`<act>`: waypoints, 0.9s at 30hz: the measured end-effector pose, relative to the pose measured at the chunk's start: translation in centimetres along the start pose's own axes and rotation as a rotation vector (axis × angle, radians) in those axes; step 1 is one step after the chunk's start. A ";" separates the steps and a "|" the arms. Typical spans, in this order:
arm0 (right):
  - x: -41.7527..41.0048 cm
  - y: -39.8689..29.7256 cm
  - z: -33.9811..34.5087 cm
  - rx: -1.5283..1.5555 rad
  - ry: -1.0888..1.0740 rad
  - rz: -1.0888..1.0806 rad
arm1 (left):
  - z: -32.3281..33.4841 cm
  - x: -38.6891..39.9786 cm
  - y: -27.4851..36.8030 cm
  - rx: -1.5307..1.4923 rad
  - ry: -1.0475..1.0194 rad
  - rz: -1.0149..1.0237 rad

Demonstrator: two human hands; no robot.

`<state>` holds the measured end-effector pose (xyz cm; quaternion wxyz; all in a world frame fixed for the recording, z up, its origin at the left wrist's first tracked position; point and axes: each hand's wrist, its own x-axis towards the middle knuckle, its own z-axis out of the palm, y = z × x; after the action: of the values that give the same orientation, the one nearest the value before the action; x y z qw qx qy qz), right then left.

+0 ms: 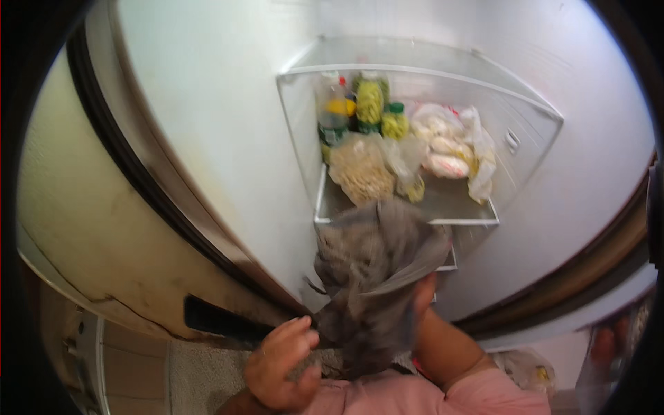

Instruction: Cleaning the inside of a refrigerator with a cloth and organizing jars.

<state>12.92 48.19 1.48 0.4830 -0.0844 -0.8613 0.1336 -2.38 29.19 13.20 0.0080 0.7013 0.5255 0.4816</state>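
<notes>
A crumpled grey-brown cloth [384,249] hangs in front of the open refrigerator, blurred as if in motion. My right hand [425,293] is at its right side and grips it; most of the fingers are hidden behind the fabric. To the cloth's lower left, my left hand [285,358] is raised with nothing in it, thumb apart from the fingers. Beyond the cloth, a glass shelf [456,207] with a white front trim carries a clear bag of pale beige food [363,168] and a knotted thin plastic bag [404,163].
Farther back on that shelf stand a clear plastic bottle [332,114], a tall jar of green food [369,104] and a small green-lidded jar [395,122]. White packages in a plastic bag [448,150] lie at right. An upper glass shelf [415,57] spans above. Refrigerator walls close both sides.
</notes>
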 end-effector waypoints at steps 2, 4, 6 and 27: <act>0.2 0.4 -1.9 0.093 -0.026 0.101 | 1.5 -0.8 -0.2 -0.257 0.144 -0.225; 2.7 0.5 -0.4 0.179 -0.034 0.185 | 2.9 0.4 -0.2 -0.584 0.336 -0.510; -2.5 -2.6 -2.4 0.249 -0.041 0.267 | 3.1 0.7 -1.8 -0.760 0.198 -0.625; 6.6 2.1 -9.0 1.245 0.183 0.780 | 5.8 3.8 -3.1 -1.176 -0.052 -0.637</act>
<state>17.21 53.32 10.68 0.4288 -0.1056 -0.4896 0.7518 -0.76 36.28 11.02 0.5434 0.4022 0.3567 0.6448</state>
